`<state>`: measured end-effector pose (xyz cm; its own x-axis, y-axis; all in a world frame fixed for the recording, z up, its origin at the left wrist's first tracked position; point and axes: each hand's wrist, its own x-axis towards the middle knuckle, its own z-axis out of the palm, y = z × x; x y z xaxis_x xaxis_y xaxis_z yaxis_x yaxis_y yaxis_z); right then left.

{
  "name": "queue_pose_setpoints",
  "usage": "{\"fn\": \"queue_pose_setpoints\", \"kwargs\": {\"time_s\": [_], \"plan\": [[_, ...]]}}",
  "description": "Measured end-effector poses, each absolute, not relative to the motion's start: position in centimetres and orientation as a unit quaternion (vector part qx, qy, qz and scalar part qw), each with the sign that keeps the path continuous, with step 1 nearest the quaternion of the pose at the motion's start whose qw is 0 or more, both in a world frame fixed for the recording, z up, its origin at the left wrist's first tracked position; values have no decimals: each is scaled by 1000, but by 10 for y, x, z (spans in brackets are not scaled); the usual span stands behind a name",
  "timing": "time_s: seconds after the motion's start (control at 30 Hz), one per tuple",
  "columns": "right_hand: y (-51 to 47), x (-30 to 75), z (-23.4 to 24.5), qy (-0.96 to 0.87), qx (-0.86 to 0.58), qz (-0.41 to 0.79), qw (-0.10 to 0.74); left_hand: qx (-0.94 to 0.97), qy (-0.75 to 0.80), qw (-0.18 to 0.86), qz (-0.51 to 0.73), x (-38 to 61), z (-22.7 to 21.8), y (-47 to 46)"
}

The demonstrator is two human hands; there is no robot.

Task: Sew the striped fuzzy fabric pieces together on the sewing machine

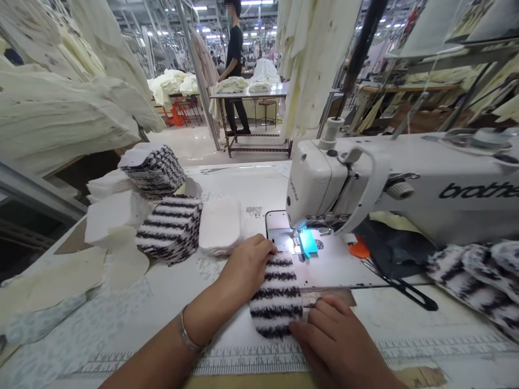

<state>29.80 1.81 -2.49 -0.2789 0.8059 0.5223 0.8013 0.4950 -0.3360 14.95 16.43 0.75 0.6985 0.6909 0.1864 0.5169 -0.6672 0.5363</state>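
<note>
A fuzzy black-and-white striped fabric piece (277, 297) with a rounded lower end lies in front of the sewing machine (324, 183). Its upper end sits just before the lit needle area. My left hand (249, 265), a bangle on its wrist, has its fingers closed on the piece's upper left edge. Low on the right edge, my right hand (334, 332) pinches the same piece between thumb and curled fingers. A blue guard (308, 243) stands by the presser foot. Left of my left hand is a stack of white fabric pieces (220, 224).
Striped stacks (170, 227) and white stacks stand at the left. Black-handled scissors (409, 289) and bunched striped fabric (474, 275) lie right. Measuring tape (239, 359) runs along the front. Another person (235, 48) stands by a far table (275, 89).
</note>
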Motion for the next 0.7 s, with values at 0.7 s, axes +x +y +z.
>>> {"fn": "queue_pose_setpoints", "kwargs": {"time_s": [0.7], "plan": [[32, 326, -17, -808, -512, -12, 290, 961, 222, 99, 129, 174, 0, 156]]}}
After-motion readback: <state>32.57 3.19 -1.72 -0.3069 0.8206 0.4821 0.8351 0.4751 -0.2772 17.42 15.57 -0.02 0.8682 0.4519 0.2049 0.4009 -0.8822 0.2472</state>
